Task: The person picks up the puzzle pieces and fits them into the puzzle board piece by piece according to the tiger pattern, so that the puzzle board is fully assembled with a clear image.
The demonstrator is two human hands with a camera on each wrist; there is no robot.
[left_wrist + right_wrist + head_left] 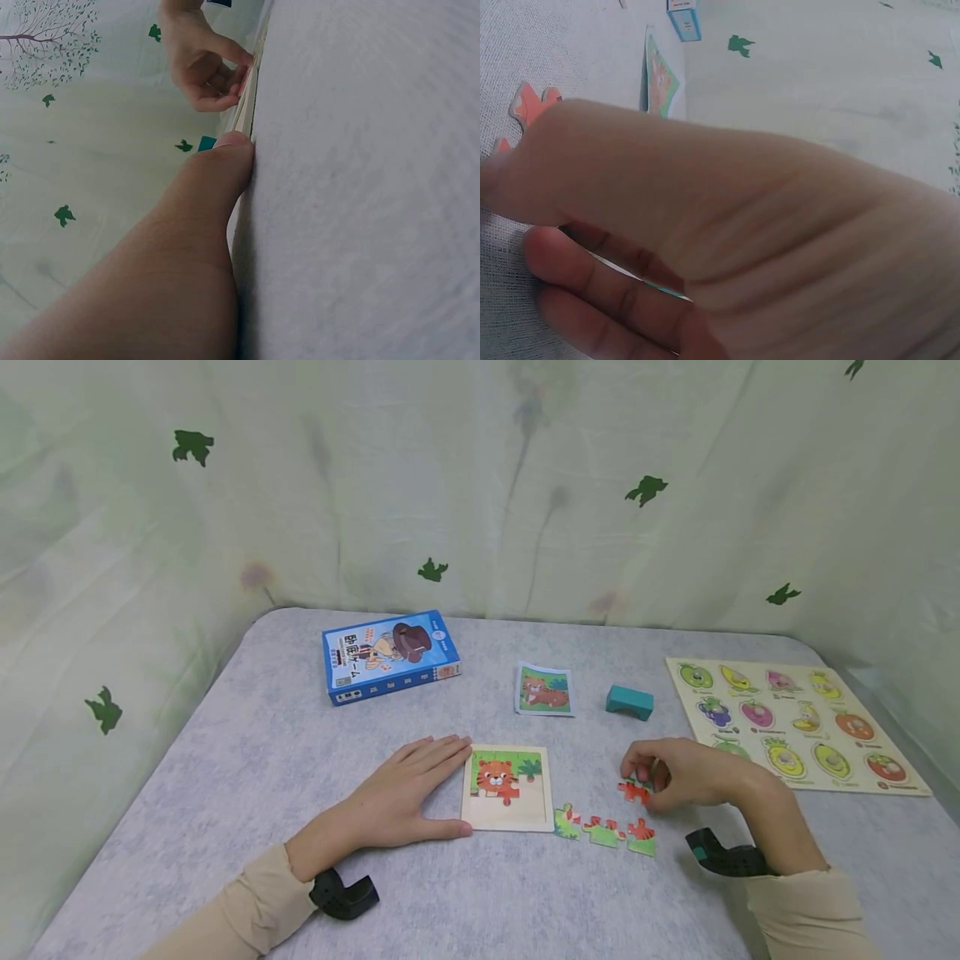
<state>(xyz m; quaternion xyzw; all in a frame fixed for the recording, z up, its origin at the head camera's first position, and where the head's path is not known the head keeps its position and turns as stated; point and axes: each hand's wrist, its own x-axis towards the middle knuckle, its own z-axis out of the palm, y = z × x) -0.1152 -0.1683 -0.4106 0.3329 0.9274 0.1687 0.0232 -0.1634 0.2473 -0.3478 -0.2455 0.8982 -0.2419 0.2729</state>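
Observation:
A square wooden puzzle tray [521,817] holds an orange tiger-face picture in its upper part, with bare wood below. My left hand [401,793] lies with straight fingers at the tray's left side, fingertips and thumb touching its edge. To the right, my right hand [686,768] has curled fingers and pinches a red-orange puzzle piece [634,792] between thumb and forefinger, low over the table. Three more pieces form a row by the tray's lower right corner: a green piece [566,822], a middle piece [603,832] and a right piece [641,837]. In the right wrist view, the thumb partly covers orange pieces [529,109].
Behind the tray are a blue game box [390,656], a small picture card [545,690] and a teal block [630,702]. A fruit puzzle board [795,727] lies at the right, beyond my right hand. A printed curtain [480,485] hangs behind the table.

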